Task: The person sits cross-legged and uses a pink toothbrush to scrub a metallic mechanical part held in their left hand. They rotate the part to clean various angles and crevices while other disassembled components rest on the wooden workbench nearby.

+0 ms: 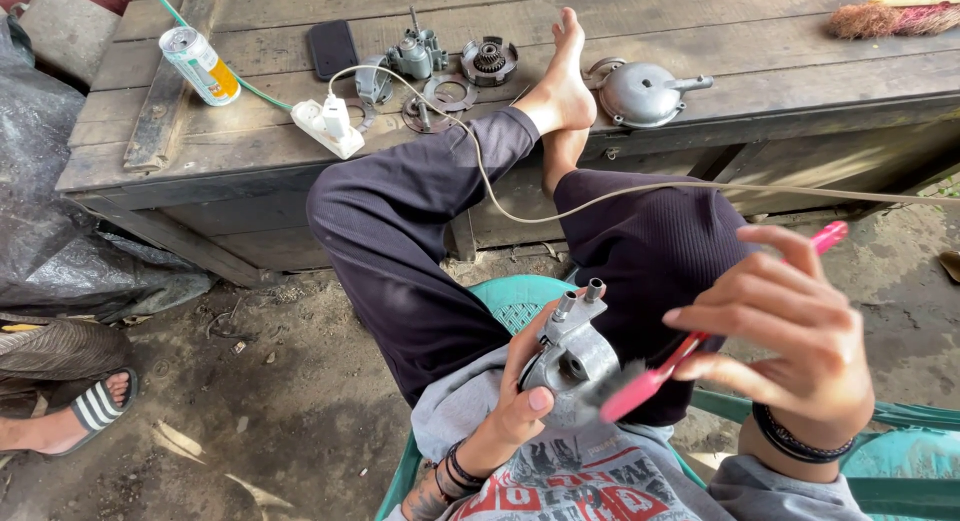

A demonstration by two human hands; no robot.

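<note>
My left hand (512, 406) grips a grey metal engine part (572, 356) with two short tubes on top, held over my lap. In my right hand (785, 336) is a pink toothbrush (650, 379), its bristle end touching the right side of the metal part. I sit on a green plastic chair (515, 299) with dark trousers on, one bare foot (562, 76) resting on the wooden platform (760, 41).
On the platform lie several metal engine parts (455, 66), a round metal cover (640, 91), a dark phone (331, 47), a drink can (200, 66) and a white power strip (328, 126) with a beige cable. A broom (895, 16) lies far right. Another person's sandalled foot (85, 411) is at left.
</note>
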